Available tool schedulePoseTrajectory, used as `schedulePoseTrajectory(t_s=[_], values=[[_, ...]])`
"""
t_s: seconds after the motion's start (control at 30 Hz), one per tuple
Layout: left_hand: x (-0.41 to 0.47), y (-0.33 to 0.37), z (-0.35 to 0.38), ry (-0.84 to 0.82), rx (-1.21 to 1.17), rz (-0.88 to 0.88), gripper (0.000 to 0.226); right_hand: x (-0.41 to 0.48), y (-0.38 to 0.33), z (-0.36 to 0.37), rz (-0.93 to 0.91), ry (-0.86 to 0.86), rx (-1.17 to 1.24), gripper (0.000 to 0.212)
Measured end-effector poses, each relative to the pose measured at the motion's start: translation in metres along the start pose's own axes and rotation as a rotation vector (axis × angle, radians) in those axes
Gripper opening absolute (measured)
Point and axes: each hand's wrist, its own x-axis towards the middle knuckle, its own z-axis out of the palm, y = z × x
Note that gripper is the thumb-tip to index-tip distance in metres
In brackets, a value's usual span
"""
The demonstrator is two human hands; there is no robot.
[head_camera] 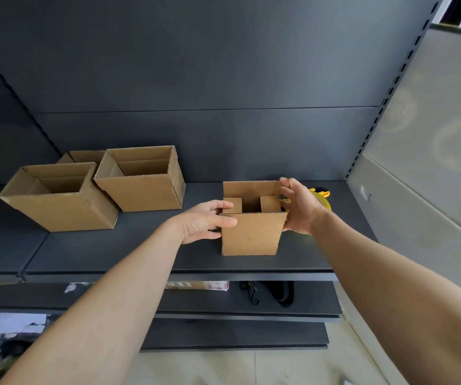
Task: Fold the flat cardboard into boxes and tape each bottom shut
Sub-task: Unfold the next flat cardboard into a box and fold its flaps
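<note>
Gripping box (mark illegible): L hand, R hand

On the shelf: boxes left, another box right, tape dispenser behind it.
</note>
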Motion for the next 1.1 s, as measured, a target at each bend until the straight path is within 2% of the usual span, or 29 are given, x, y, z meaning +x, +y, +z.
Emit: schedulePoseTrajectory(t_s=[0.1, 0.23, 0.33, 0.43, 0.63, 0.77, 0.9, 1.03, 1.1], values=[[-0.001, 0.000, 0.002, 0.029, 0.010, 0.014, 0.050, 0.004, -0.003, 0.001, 0.042, 0.000, -0.013, 0.070], [0.001, 0.000, 0.006, 0.131, 0.073, 0.046, 0.044, 0.009, -0.012, 0.014, 0.105, 0.132, -0.053, 0.088], [0.002, -0.003, 0.009, 0.195, 0.074, 0.071, 0.040, 0.009, -0.015, 0.021, 0.108, 0.200, -0.101, 0.075], [-0.001, -0.004, 0.012, 0.242, 0.078, 0.065, 0.048, 0.011, -0.014, 0.022, 0.101, 0.248, -0.113, 0.063], [-0.004, -0.002, 0.020, 0.331, 0.096, 0.028, 0.043, 0.013, -0.016, 0.025, 0.083, 0.281, -0.118, 0.046], [0.002, 0.001, 0.024, 0.424, 0.053, 0.009, 0.040, 0.016, -0.016, 0.024, 0.083, 0.281, -0.118, 0.039], [0.015, 0.000, 0.029, 0.514, 0.166, 0.106, 0.031, 0.015, -0.014, 0.024, 0.064, 0.264, -0.107, 0.036], [0.025, -0.005, 0.028, 0.578, 0.317, 0.122, 0.042, 0.014, -0.014, 0.024, 0.062, 0.269, -0.101, 0.030], [0.027, -0.007, 0.027, 0.563, 0.320, 0.103, 0.054, 0.015, -0.013, 0.027, 0.062, 0.280, -0.117, 0.039]])
